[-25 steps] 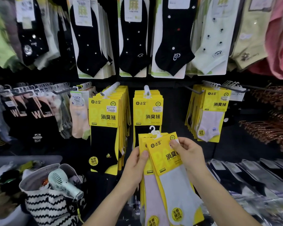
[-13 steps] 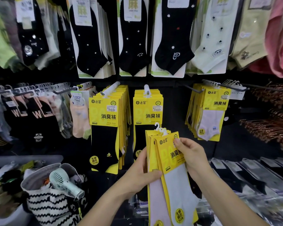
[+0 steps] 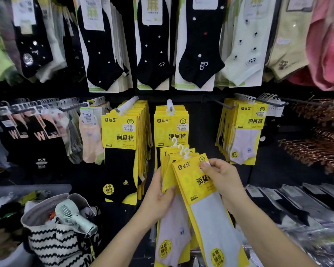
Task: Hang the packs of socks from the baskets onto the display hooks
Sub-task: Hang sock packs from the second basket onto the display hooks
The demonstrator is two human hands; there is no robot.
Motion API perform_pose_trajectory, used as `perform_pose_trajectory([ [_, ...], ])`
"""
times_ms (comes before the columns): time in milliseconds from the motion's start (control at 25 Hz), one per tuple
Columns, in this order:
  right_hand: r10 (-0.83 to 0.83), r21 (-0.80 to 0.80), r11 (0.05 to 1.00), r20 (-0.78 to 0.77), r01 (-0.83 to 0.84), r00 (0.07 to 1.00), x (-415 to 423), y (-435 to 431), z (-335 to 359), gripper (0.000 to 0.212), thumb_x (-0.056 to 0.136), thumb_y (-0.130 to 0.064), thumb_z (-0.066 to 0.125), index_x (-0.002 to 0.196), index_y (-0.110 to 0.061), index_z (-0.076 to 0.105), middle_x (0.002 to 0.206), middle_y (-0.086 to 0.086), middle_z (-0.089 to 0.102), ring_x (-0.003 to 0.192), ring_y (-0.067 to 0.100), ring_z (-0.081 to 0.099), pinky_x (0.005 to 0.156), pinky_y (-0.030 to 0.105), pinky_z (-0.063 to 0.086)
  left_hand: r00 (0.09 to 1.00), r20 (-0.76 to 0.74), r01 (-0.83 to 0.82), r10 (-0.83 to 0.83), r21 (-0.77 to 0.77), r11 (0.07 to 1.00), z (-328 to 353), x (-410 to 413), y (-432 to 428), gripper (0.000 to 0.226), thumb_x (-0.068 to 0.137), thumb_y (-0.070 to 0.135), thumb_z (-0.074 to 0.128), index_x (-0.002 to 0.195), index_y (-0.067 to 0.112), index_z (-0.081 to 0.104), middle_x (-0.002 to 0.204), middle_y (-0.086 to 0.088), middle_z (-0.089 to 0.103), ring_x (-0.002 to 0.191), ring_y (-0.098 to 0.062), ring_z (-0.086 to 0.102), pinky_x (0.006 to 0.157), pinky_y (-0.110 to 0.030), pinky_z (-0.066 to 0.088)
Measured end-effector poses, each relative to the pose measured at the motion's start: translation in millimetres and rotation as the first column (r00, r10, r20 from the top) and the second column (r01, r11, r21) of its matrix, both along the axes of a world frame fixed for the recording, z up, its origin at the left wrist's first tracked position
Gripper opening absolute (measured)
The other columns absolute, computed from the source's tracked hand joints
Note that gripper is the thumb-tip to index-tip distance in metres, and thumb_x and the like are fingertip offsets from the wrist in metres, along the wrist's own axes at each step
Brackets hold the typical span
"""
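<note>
So far, the wall display (image 3: 201,97) is seen to be largely stocked: around the middle hook (image 3: 170,105), taken here as the landmark, full rows of socks are hung above it, and yellow packs are already carried on the hook itself, on the hook to its left (image 3: 128,104) and on the one to its right (image 3: 245,99). That much of the work is judged done. Far to the right of the middle hook, bare copper-coloured hooks (image 3: 316,151) are seen, so room is left for more stock.

Below and well to the left of the middle hook, a zigzag-patterned bag (image 3: 52,241) is set, with a pale hand fan (image 3: 73,218) lying on top of it; the grey basket (image 3: 27,189) behind it is partly hidden, and how many packs remain in it cannot be told.

Directly below the middle hook, a fanned bundle of yellow sock packs (image 3: 193,185) is held off the display, none of its white hangers (image 3: 182,151) yet threaded on a hook. The bundle is gripped from behind and from the left edge by the left hand (image 3: 158,199), fingers closed on the rear packs. The front pack is pinched near its top right corner by the right hand (image 3: 222,180), thumb on the card. By this judgement, these packs are being sorted and still need hanging.
</note>
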State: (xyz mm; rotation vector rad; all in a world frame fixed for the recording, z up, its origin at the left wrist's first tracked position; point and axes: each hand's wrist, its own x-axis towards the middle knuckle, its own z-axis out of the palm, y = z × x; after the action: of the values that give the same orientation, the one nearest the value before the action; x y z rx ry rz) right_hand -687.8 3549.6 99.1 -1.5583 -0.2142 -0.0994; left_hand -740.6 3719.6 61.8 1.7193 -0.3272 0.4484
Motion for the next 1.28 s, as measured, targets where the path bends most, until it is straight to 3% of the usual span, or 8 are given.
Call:
perform_pose_trajectory([
  [160,0.095,0.017,0.995,-0.036,-0.095,0.995,-4,9,0,0.012,0.086,-0.018,0.065,0.075,-0.014,0.069,0.071,0.006,0.073,0.063,0.015,0.068,0.065,0.033,0.054,0.999,0.045,0.001,-0.003,0.036,0.999,8,0,-4,0.045,0.089,0.005,0.058,0.122,0.031,0.043,0.120,0.031,0.056,0.118,0.009,0.048,0.091,-0.006,0.039],
  [280,0.144,0.091,0.986,-0.025,-0.141,0.989,-5,12,4,0.011,0.086,-0.018,0.065,0.075,-0.016,0.067,0.071,0.007,0.073,0.063,0.017,0.068,0.060,0.031,0.056,0.998,0.039,-0.050,0.051,-0.026,0.998,9,-1,2,0.042,0.087,0.001,0.060,0.118,0.027,0.046,0.117,0.013,0.058,0.109,0.008,0.054,0.085,-0.007,0.043],
  [400,0.078,0.175,0.982,-0.006,-0.075,0.997,3,14,16,0.013,0.088,-0.018,0.063,0.075,-0.019,0.064,0.069,0.002,0.071,0.063,0.016,0.067,0.059,0.031,0.053,0.974,0.033,-0.221,0.224,-0.081,0.972,13,-5,18,0.035,0.079,0.003,0.057,0.106,0.024,0.051,0.095,0.004,0.062,0.079,0.008,0.059,0.069,-0.009,0.046],
  [480,0.011,0.184,0.983,0.003,-0.011,1.000,13,17,28,0.012,0.090,-0.020,0.061,0.078,-0.018,0.062,0.066,-0.003,0.069,0.062,0.012,0.065,0.058,0.030,0.052,0.944,0.015,-0.326,0.331,-0.124,0.937,17,-7,31,0.034,0.079,0.000,0.057,0.098,0.028,0.052,0.087,0.004,0.062,0.069,0.008,0.058,0.061,-0.009,0.046],
  [680,-0.099,0.168,0.982,0.038,0.091,0.994,36,35,55,0.010,0.091,-0.020,0.059,0.082,-0.015,0.059,0.061,-0.008,0.064,0.049,-0.003,0.060,0.043,0.015,0.046,0.899,0.019,-0.427,0.437,-0.175,0.887,33,-10,61,0.043,0.081,-0.007,0.057,0.093,0.035,0.053,0.088,0.015,0.064,0.073,0.010,0.060,0.062,-0.011,0.048],
  [880,-0.183,0.082,0.982,0.177,0.171,0.967,51,55,74,0.012,0.090,-0.021,0.061,0.079,-0.017,0.056,0.063,-0.009,0.060,0.043,-0.009,0.052,0.040,0.008,0.037,0.870,0.023,-0.478,0.492,-0.198,0.856,45,-18,81,0.044,0.079,-0.005,0.059,0.092,0.037,0.055,0.090,0.015,0.065,0.074,0.012,0.061,0.061,-0.013,0.047],
  [1080,-0.195,-0.078,0.973,0.235,0.219,0.952,55,65,67,0.016,0.088,-0.029,0.062,0.078,-0.019,0.055,0.074,-0.002,0.066,0.058,0.006,0.054,0.052,0.022,0.042,0.890,-0.031,-0.448,0.455,-0.241,0.861,47,-28,88,0.034,0.069,0.012,0.062,0.089,0.039,0.055,0.091,0.010,0.066,0.080,-0.003,0.063,0.066,-0.024,0.048],
  [1280,-0.214,-0.161,0.954,0.232,0.255,0.949,55,60,62,0.019,0.084,-0.039,0.065,0.081,-0.020,0.064,0.075,-0.008,0.063,0.068,0.002,0.055,0.054,0.019,0.036,0.909,-0.024,-0.411,0.417,-0.230,0.882,51,-26,81,0.045,0.082,-0.007,0.055,0.091,0.037,0.057,0.083,0.018,0.070,0.078,0.001,0.065,0.061,-0.016,0.050],
])
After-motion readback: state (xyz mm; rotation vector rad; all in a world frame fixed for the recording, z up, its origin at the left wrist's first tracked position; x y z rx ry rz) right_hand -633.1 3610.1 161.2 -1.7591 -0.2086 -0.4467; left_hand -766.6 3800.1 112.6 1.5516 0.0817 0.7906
